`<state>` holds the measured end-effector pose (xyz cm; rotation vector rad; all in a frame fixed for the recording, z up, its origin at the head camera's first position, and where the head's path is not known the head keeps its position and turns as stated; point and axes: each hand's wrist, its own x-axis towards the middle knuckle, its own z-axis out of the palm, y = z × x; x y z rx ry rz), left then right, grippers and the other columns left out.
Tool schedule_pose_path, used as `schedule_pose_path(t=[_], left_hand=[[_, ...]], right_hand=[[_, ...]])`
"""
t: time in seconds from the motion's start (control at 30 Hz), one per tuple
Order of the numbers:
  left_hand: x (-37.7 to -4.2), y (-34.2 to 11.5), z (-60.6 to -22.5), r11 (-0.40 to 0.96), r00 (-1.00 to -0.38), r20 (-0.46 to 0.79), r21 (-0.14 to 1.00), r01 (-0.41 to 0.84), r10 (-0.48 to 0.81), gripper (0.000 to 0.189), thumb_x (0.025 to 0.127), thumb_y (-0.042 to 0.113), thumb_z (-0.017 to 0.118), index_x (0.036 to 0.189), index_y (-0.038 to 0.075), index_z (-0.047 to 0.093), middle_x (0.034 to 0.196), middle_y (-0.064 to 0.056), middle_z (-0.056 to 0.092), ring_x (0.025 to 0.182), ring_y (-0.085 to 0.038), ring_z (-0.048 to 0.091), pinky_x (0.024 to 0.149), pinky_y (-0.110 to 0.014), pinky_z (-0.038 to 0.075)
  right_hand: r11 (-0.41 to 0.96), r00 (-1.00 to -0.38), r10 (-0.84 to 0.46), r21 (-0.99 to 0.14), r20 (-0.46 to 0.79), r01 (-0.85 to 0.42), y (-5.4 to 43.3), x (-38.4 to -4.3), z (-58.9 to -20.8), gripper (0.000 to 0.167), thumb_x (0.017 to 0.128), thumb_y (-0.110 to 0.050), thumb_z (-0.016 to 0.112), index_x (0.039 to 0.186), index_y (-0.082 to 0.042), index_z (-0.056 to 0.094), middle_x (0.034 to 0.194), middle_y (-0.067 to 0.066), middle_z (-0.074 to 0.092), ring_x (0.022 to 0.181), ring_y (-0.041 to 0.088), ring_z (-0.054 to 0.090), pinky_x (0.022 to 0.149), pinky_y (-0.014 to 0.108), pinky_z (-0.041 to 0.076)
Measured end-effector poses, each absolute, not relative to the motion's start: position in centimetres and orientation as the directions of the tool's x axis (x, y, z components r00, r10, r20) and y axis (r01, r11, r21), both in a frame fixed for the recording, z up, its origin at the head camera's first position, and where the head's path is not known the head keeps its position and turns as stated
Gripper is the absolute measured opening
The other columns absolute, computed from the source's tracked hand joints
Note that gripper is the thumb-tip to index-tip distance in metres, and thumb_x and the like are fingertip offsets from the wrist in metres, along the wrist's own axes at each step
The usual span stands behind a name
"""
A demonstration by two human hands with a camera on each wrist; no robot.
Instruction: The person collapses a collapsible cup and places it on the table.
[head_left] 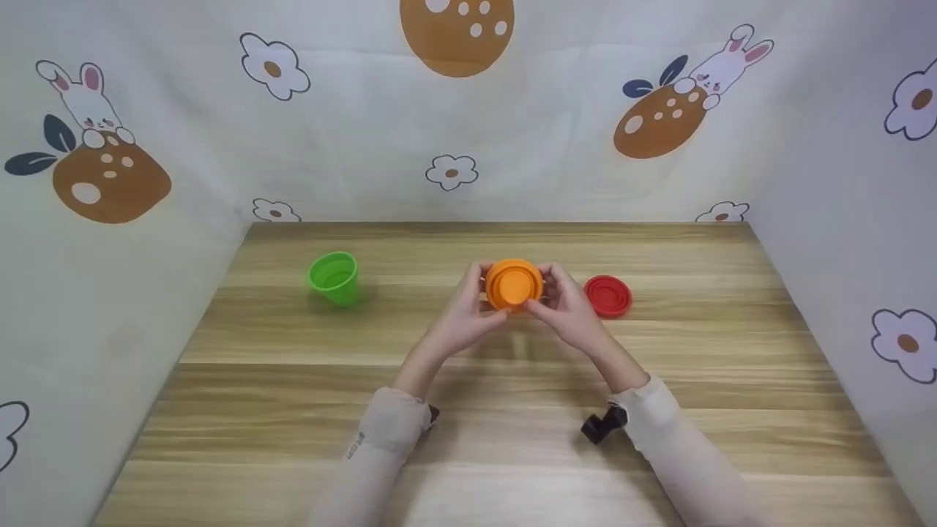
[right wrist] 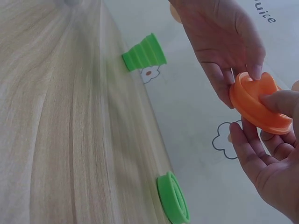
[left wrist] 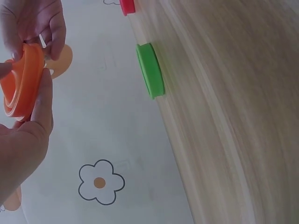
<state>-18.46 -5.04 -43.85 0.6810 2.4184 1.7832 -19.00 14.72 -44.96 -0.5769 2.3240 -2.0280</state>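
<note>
Both hands hold an orange collapsible cup [head_left: 514, 284] above the middle of the table, its base toward the head camera. My left hand [head_left: 461, 313] grips its left side, and my right hand [head_left: 572, 313] grips its right side. In the right wrist view, the thumbs press on the orange cup [right wrist: 254, 103], which looks mostly folded flat. A folded green cup [left wrist: 150, 71] lies on the table past the hands; in the head view it is hidden. Beside the right hand lies a folded red cup [head_left: 607, 296].
An extended green cup [head_left: 335, 278] stands on the left of the wooden table [head_left: 278, 417]. Patterned cloth [head_left: 351, 139] walls off the table's back and sides. Black wrist devices [head_left: 605, 424] sit below the forearms.
</note>
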Motion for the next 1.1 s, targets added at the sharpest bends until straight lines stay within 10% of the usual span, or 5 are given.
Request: schedule_pose_path(t=[0.53, 1.1], left_hand=[[-18.58, -4.28, -43.54, 0.325, -0.926, 0.233, 0.887, 0.327, 0.296, 0.058, 0.083, 0.001, 0.070, 0.133, 0.002, 0.041, 0.136, -0.017, 0.054, 0.127, -0.028, 0.054, 0.110, -0.039, 0.048], [-18.48, -4.75, -43.19, 0.248, -0.927, 0.233, 0.918, 0.309, 0.293, 0.042, 0.094, 0.013, 0.067, 0.130, 0.004, 0.047, 0.126, -0.016, 0.058, 0.107, -0.027, 0.058, 0.090, -0.036, 0.056]], right_hand=[[0.137, -0.942, -0.232, -0.951, 0.242, -0.278, 14.26, -18.86, -44.79, 0.037, 0.088, 0.004, 0.066, 0.121, 0.005, 0.048, 0.123, 0.021, 0.062, 0.107, 0.019, 0.064, 0.089, 0.024, 0.056], [0.072, -0.952, -0.212, -0.968, 0.222, -0.242, 14.49, -18.97, -44.85, 0.037, 0.086, 0.010, 0.064, 0.120, 0.006, 0.048, 0.115, 0.010, 0.061, 0.101, 0.011, 0.064, 0.086, 0.022, 0.056]])
